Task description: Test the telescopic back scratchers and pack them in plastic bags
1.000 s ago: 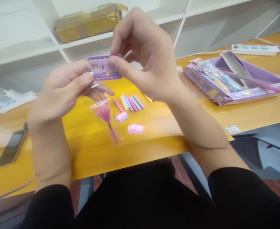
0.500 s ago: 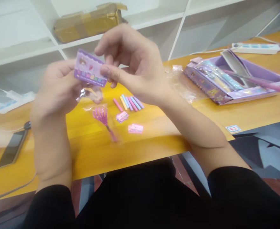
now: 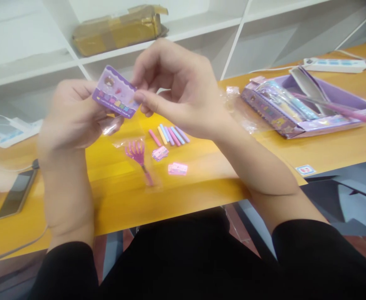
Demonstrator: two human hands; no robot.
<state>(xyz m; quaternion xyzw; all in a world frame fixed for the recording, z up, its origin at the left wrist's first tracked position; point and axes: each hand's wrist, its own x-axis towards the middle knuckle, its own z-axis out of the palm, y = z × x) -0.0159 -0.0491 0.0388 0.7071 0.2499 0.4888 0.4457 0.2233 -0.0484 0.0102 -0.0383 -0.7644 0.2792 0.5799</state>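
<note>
A purple printed card (image 3: 115,92) with a cartoon figure is held up above the yellow table, tilted down to the right. My left hand (image 3: 72,112) is closed on its left side, with a bit of shiny clear plastic showing beneath the fingers. My right hand (image 3: 183,89) pinches the card's right edge between thumb and fingers. Below lies a pink claw-shaped scratcher (image 3: 139,160) in a clear wrapper. Beside it are several pastel sticks (image 3: 169,136) in a row and two small piles of pink cards (image 3: 178,168).
An open purple box (image 3: 273,112) at the right holds wrapped pens and a pink stick. Clear wrappers (image 3: 232,104) lie beside it. A phone (image 3: 16,193) and a power strip (image 3: 20,132) are at the left. A taped parcel (image 3: 117,33) sits on the white shelf behind.
The card has tilted further, its right end lower. My right fingers have closed in on its edge. The plastic under my left hand shows less.
</note>
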